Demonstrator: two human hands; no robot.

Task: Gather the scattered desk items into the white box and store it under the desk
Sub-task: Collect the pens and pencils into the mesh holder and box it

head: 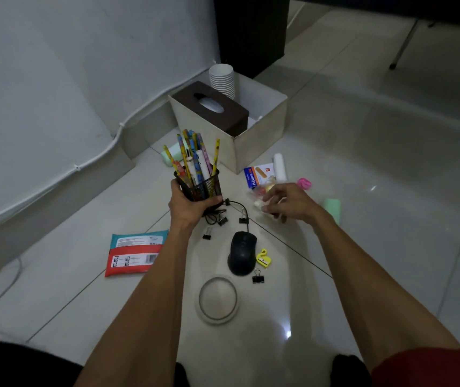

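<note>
Left grip [187,203] grasps pen holder [201,182]; right grip [287,201] pinches clear packet [259,195]. Keep holder upright, lower both into white box [256,135] beside tissue box [212,107].

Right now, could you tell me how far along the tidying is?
Already in the white box: tissue box and cups. In hand: left hand grips the pen holder, right hand grips a small bag. Left to gather: mouse, wipes, clips, plasters; box not yet stored.
</note>
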